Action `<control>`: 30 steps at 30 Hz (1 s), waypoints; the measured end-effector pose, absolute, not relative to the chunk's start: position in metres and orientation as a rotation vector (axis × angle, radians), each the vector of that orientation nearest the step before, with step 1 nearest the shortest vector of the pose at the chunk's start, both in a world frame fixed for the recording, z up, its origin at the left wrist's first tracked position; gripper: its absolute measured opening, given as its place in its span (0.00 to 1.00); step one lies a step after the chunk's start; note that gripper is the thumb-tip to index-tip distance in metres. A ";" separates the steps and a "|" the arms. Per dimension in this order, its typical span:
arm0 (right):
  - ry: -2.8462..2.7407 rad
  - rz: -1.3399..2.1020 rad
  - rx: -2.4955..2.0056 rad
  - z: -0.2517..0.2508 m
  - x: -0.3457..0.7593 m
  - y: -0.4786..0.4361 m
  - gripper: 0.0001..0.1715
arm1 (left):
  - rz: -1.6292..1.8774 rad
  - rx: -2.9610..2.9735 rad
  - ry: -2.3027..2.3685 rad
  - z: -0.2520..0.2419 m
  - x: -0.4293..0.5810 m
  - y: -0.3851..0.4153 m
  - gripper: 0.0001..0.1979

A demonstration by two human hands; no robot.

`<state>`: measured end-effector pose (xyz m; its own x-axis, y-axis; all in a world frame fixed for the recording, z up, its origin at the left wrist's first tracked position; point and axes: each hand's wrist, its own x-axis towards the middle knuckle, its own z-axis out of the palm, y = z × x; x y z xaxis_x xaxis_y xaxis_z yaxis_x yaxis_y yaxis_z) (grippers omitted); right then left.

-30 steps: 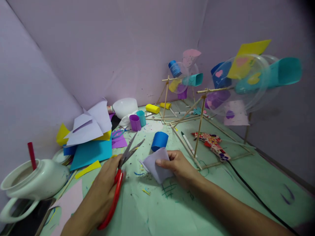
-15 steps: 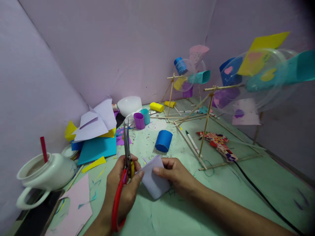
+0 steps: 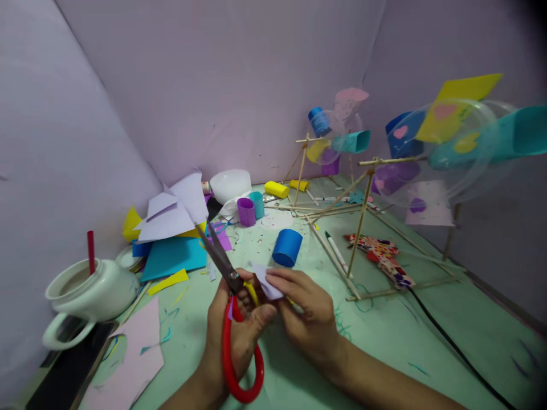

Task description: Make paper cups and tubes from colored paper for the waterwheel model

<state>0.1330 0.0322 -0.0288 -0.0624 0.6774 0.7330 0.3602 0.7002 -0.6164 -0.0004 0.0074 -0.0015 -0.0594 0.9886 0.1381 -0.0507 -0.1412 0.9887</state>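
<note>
Scissors (image 3: 233,276) with red and yellow handles rest in my left hand (image 3: 233,336), blades slightly apart and pointing up and away to the left. A small pale lavender paper (image 3: 265,283) is pinched by my right hand (image 3: 310,316), its fingers laid over the front. The left thumb and fingertips are close against the paper's lower left; whether they grip it too is hard to see. Just beyond the hands lies a blue paper tube (image 3: 287,247). Purple (image 3: 247,212) and teal (image 3: 257,205) paper tubes stand farther back.
At left are a white pot (image 3: 100,287), pink paper (image 3: 143,347) and a stack of coloured sheets (image 3: 175,259). On the right, two stick-framed wheels (image 3: 367,199) carry paper cups. A patterned glue gun (image 3: 384,256) with a black cord (image 3: 453,336) lies between the sticks.
The paper has gone from facing me flat to a turned, narrower shape between my hands. My hands have come closer together, and the scissors now lean more to the left.
</note>
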 end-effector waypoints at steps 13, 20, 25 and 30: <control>-1.871 0.262 -0.824 -0.018 0.140 0.030 0.23 | 1.263 1.865 1.500 0.004 -0.028 0.015 0.05; -1.666 1.658 -0.981 -0.012 0.150 0.049 0.17 | 1.015 2.227 1.271 0.010 -0.025 0.011 0.07; -1.367 1.778 -1.066 -0.022 0.151 0.056 0.14 | 1.115 2.138 1.404 0.016 -0.025 0.015 0.05; -1.152 1.677 -1.083 -0.021 0.161 0.066 0.18 | 1.016 2.165 1.591 0.006 -0.045 0.024 0.10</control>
<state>0.1614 0.0661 -0.0213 -0.3013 0.9323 -0.1999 -0.1483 -0.2529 -0.9561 -0.0449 0.0236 0.0065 0.1517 0.9141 0.3762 0.7257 -0.3614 0.5855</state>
